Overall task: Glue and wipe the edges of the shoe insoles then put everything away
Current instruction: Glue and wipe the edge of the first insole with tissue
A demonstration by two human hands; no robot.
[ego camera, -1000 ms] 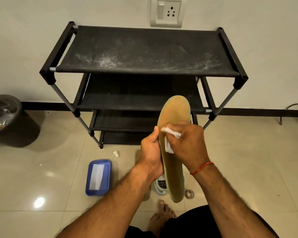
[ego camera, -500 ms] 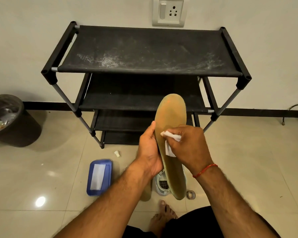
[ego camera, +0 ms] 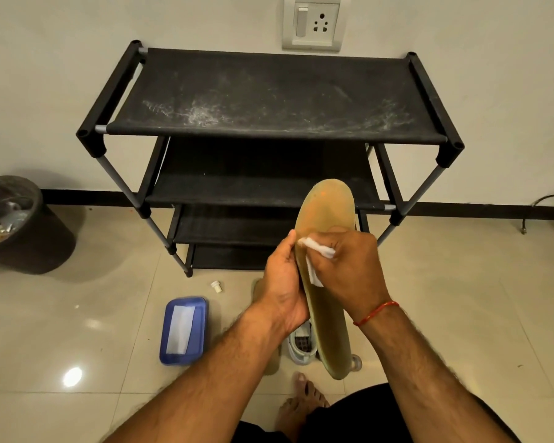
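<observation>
Beige glossy floor tiles (ego camera: 77,314), black four-tier fabric shoe rack (ego camera: 269,100) against a white wall. Head view: left hand (ego camera: 285,282) grips the tan foam insole (ego camera: 328,206) at mid-length, upright in the air before the rack. Right hand (ego camera: 349,266) pinches a crumpled white tissue (ego camera: 317,251) onto the insole's left edge. Since a second ago the tissue has barely shifted and the insole tip leans slightly right. Judgement: wiping is mid-edge, putting away not started. Blue plastic tray (ego camera: 186,300) and small white cap (ego camera: 216,286) lie on the floor.
</observation>
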